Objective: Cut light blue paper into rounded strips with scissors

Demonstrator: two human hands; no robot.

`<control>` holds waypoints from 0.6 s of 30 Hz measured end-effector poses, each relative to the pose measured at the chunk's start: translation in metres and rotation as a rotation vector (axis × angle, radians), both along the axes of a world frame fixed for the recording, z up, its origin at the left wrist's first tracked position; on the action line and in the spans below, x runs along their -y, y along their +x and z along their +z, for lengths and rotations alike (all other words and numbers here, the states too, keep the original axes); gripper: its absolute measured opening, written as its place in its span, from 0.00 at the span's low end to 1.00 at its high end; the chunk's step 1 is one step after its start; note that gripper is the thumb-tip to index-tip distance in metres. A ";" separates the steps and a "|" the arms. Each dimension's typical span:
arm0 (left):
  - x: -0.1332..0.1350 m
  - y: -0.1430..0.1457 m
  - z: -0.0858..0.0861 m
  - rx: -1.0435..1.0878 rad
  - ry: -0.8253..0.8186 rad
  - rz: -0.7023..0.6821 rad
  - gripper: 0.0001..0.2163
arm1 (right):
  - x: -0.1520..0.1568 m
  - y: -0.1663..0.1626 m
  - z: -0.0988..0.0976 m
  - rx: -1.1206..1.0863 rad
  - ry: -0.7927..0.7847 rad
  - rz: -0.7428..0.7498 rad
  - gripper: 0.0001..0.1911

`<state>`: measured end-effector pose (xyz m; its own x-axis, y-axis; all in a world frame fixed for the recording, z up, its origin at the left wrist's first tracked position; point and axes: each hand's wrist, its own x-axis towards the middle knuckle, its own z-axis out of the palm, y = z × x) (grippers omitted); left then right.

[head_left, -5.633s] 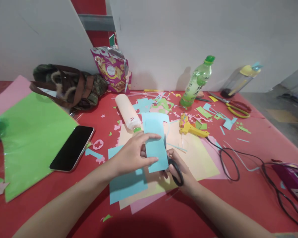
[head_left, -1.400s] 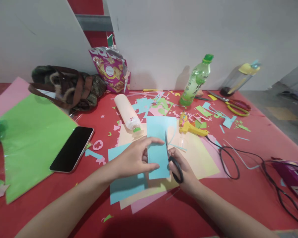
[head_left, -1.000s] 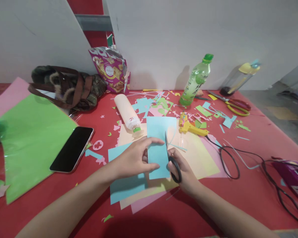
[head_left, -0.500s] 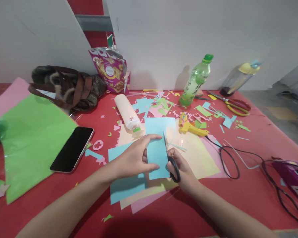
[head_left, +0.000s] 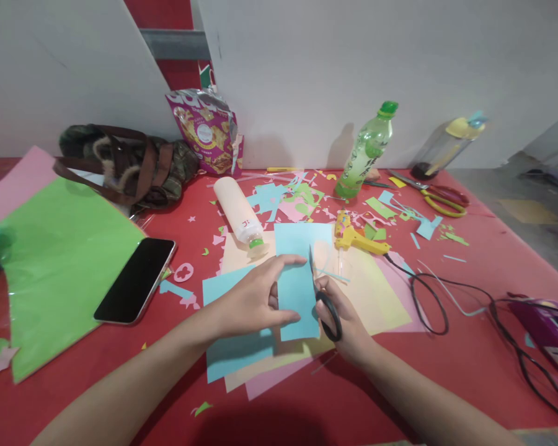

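Observation:
A light-blue sheet of paper (head_left: 296, 297) is held up by my left hand (head_left: 255, 297), with thumb and forefinger on its front and the other fingers behind it. My right hand (head_left: 346, 325) grips black-handled scissors (head_left: 329, 316), whose blades point away from me along the sheet's right side. A narrow strip curls off to the right, partly cut from the sheet. Underneath lie stacked coloured papers: a blue sheet (head_left: 239, 359), a cream sheet (head_left: 353, 297) and pink edges.
A yellow glue gun (head_left: 360, 240) with a black cord lies right of the sheet. Beyond are a cream tube (head_left: 238, 210), paper scraps (head_left: 267, 198) and a green bottle (head_left: 367, 152). A phone (head_left: 137, 280) rests at left by green paper (head_left: 65, 260). Red-and-yellow pliers (head_left: 441, 199) lie far right.
The blue sheet has shifted slightly toward me and to the right, and the scissors have moved a little with it. My left hand keeps nearly the same grip.

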<state>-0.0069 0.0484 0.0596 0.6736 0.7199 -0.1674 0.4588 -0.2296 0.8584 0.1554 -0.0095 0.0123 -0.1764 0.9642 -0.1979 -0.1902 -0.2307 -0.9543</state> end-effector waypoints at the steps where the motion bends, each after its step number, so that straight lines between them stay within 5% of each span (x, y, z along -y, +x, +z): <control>1: 0.000 0.000 0.000 0.002 -0.002 0.001 0.28 | 0.000 0.000 0.000 0.002 -0.006 -0.002 0.19; 18: 0.001 0.000 0.001 0.017 -0.018 0.008 0.28 | 0.000 0.000 -0.004 -0.011 0.008 -0.005 0.20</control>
